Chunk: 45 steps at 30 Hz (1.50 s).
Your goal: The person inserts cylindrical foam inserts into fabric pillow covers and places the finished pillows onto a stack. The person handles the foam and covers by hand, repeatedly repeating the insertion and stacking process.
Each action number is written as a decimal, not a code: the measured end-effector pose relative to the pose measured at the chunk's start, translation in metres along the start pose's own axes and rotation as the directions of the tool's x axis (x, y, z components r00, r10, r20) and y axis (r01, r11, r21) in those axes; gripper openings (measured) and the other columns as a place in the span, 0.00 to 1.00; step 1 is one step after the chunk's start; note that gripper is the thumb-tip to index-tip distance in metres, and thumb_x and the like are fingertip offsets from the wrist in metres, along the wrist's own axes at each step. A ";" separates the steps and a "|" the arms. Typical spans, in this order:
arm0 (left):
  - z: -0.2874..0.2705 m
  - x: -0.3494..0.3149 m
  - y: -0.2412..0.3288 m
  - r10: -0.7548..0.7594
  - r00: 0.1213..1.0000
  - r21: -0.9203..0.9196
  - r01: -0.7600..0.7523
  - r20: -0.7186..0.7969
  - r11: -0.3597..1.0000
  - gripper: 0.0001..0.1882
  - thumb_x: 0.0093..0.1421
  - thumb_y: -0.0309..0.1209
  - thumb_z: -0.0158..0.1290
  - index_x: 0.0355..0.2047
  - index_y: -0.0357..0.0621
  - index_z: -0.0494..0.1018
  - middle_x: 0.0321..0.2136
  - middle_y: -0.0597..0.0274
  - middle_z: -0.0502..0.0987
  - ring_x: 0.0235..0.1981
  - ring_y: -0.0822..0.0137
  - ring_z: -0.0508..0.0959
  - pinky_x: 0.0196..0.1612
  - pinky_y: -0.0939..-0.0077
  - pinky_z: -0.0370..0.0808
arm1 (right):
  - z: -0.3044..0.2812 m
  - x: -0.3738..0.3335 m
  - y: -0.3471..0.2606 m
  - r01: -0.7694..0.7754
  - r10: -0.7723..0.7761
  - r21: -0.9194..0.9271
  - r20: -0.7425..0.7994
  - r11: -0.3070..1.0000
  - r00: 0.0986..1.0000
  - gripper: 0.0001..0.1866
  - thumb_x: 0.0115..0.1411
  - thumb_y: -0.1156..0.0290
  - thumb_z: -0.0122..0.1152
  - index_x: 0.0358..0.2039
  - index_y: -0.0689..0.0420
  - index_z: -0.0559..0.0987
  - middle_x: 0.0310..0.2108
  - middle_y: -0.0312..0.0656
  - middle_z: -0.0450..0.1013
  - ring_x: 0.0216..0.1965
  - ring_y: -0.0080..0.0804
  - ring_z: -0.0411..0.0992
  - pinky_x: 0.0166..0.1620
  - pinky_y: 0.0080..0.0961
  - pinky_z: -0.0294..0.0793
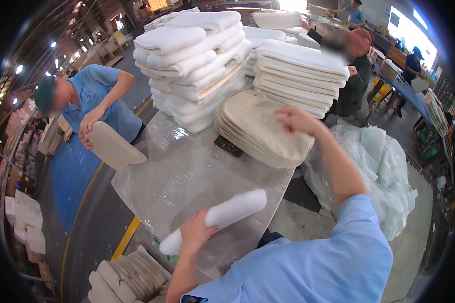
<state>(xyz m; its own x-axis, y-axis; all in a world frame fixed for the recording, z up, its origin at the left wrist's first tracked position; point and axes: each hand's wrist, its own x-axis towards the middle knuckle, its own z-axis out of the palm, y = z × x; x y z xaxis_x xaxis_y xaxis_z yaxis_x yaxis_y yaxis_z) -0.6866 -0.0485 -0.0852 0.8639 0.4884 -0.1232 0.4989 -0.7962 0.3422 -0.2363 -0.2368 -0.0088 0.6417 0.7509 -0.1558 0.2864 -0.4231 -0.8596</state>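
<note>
My left hand [196,231] is closed around a folded piece of white padding [237,208], held slantwise over the near side of the table. My right arm stretches forward. My right hand [297,121], slightly blurred, is above the stack of beige fabric covers [260,126] with its fingers apart and nothing in them. The covers lie flat on one another, rounded at the corners. Whether my fingertips touch the top cover I cannot tell. A dark, flat object [228,146] lies against the stack's left edge.
Tall piles of folded white padding [192,65] and more padding [301,76] stand behind the covers. A co-worker [98,96] at left handles a beige cover [111,146]; another person [356,65] stands behind the right pile. Clear plastic sheeting [369,166] is heaped at right; beige pieces [126,278] sit lower left.
</note>
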 end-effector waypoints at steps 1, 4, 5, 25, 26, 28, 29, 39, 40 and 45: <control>-0.002 -0.005 -0.002 -0.050 0.999 0.007 0.050 0.004 0.999 0.33 0.49 0.47 0.72 0.54 0.54 0.76 0.43 0.55 0.84 0.47 0.48 0.82 0.47 0.53 0.77 | 0.027 -0.003 0.004 0.057 -0.051 -0.089 0.072 0.994 0.996 0.28 0.70 0.52 0.60 0.61 0.59 0.78 0.23 0.36 0.77 0.23 0.24 0.74 0.30 0.26 0.77; 0.006 0.007 0.021 -0.016 0.999 -0.037 0.017 0.035 0.999 0.30 0.49 0.46 0.71 0.51 0.53 0.77 0.44 0.56 0.83 0.48 0.49 0.82 0.47 0.53 0.77 | 0.057 -0.027 0.065 -0.122 0.160 -0.386 0.069 0.915 0.985 0.31 0.65 0.49 0.65 0.60 0.59 0.80 0.29 0.45 0.81 0.27 0.35 0.80 0.36 0.34 0.80; 0.007 0.010 0.026 -0.004 0.999 -0.029 0.005 0.046 1.000 0.30 0.49 0.46 0.72 0.51 0.53 0.77 0.44 0.56 0.83 0.48 0.49 0.82 0.48 0.53 0.77 | 0.057 -0.034 0.077 -0.066 0.207 -0.609 0.164 0.791 0.965 0.32 0.64 0.49 0.66 0.60 0.59 0.80 0.31 0.48 0.82 0.28 0.40 0.81 0.39 0.36 0.80; -0.004 0.018 0.029 -0.101 0.964 0.166 0.061 0.247 0.984 0.32 0.46 0.52 0.72 0.48 0.49 0.81 0.38 0.53 0.84 0.46 0.47 0.82 0.50 0.53 0.77 | 0.040 -0.032 0.159 -0.097 0.088 -0.069 -0.130 0.993 0.988 0.19 0.61 0.57 0.67 0.49 0.51 0.85 0.35 0.46 0.82 0.37 0.40 0.81 0.44 0.35 0.79; 0.002 0.019 0.025 -0.045 0.968 0.202 -0.005 0.246 0.979 0.31 0.46 0.52 0.72 0.46 0.49 0.81 0.37 0.53 0.84 0.45 0.47 0.82 0.49 0.53 0.77 | 0.037 -0.033 0.161 -0.095 0.085 -0.069 -0.134 0.993 0.987 0.19 0.61 0.57 0.67 0.49 0.51 0.85 0.35 0.46 0.82 0.38 0.40 0.81 0.44 0.35 0.79; 0.006 0.016 0.027 0.038 0.973 0.285 -0.105 0.229 0.953 0.30 0.46 0.52 0.73 0.44 0.49 0.83 0.37 0.54 0.85 0.44 0.46 0.83 0.48 0.52 0.78 | 0.037 -0.034 0.162 -0.094 0.077 -0.101 -0.164 0.990 0.984 0.18 0.61 0.57 0.67 0.49 0.51 0.85 0.36 0.45 0.83 0.38 0.40 0.81 0.45 0.35 0.79; 0.009 0.011 0.029 0.073 0.976 0.330 -0.140 0.207 0.933 0.29 0.46 0.52 0.73 0.43 0.49 0.83 0.37 0.54 0.85 0.43 0.46 0.83 0.47 0.52 0.78 | 0.038 -0.034 0.162 -0.095 0.073 -0.117 -0.178 0.989 0.981 0.18 0.62 0.57 0.67 0.49 0.50 0.86 0.37 0.45 0.83 0.39 0.40 0.81 0.45 0.36 0.79; 0.036 -0.001 0.022 -0.047 0.969 0.232 -0.012 0.244 0.973 0.39 0.48 0.55 0.69 0.58 0.53 0.75 0.44 0.46 0.85 0.46 0.42 0.84 0.48 0.48 0.80 | -0.078 0.006 0.099 0.094 0.195 0.615 -0.386 0.783 0.902 0.56 0.68 0.59 0.65 0.79 0.50 0.32 0.36 0.41 0.79 0.28 0.25 0.75 0.32 0.28 0.78; 0.037 -0.006 0.017 -0.059 0.969 0.238 0.001 0.238 0.971 0.38 0.49 0.54 0.68 0.58 0.52 0.75 0.43 0.46 0.85 0.45 0.42 0.84 0.48 0.48 0.80 | -0.092 0.016 0.080 0.138 0.196 0.606 -0.452 0.783 0.870 0.53 0.68 0.59 0.65 0.79 0.51 0.37 0.36 0.41 0.79 0.28 0.24 0.75 0.31 0.28 0.78; 0.038 -0.007 0.025 -0.087 0.972 0.241 0.033 0.219 0.970 0.35 0.52 0.51 0.66 0.58 0.51 0.75 0.42 0.45 0.84 0.46 0.41 0.84 0.47 0.46 0.79 | -0.106 0.030 0.064 0.065 -0.033 0.036 -0.560 0.997 0.828 0.41 0.63 0.53 0.69 0.71 0.56 0.66 0.34 0.46 0.79 0.33 0.37 0.79 0.38 0.35 0.78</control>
<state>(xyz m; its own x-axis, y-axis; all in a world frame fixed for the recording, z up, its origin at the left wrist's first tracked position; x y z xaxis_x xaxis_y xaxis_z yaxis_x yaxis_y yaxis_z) -0.6771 -0.0855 -0.1112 0.8114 0.4658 -0.3531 0.5288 -0.8424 0.1038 -0.1232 -0.2946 -0.0168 0.9201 0.3518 0.1721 0.3013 -0.3551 -0.8849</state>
